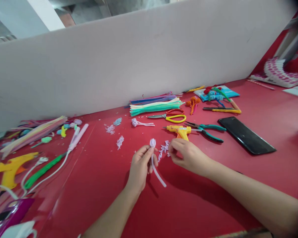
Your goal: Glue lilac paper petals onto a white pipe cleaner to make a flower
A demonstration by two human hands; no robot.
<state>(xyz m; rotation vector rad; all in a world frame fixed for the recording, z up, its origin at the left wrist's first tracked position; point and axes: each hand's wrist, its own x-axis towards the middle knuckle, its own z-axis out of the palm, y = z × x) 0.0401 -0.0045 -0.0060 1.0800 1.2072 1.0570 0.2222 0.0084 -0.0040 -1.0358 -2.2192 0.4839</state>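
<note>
Between the thumb and fingers of my left hand (142,162) is a small lilac pipe-cleaner flower (152,142), its bud upright and its pale stem (159,177) hanging toward me. My right hand (186,153) is just to the right, its fingers curled together in a pinch; whatever may be in them is hidden. Small cut lilac pieces (164,148) lie on the red table between my hands. Just beyond my right hand lies a yellow glue gun (178,129). A second lilac flower (142,123) rests farther back.
Yellow-and-red handled scissors (172,116), teal pliers (208,129) and a black phone (245,135) lie behind and to the right. Pipe-cleaner bundles (155,106) sit along the white partition (139,56). Another yellow glue gun (11,167) and white cables (52,175) occupy the left.
</note>
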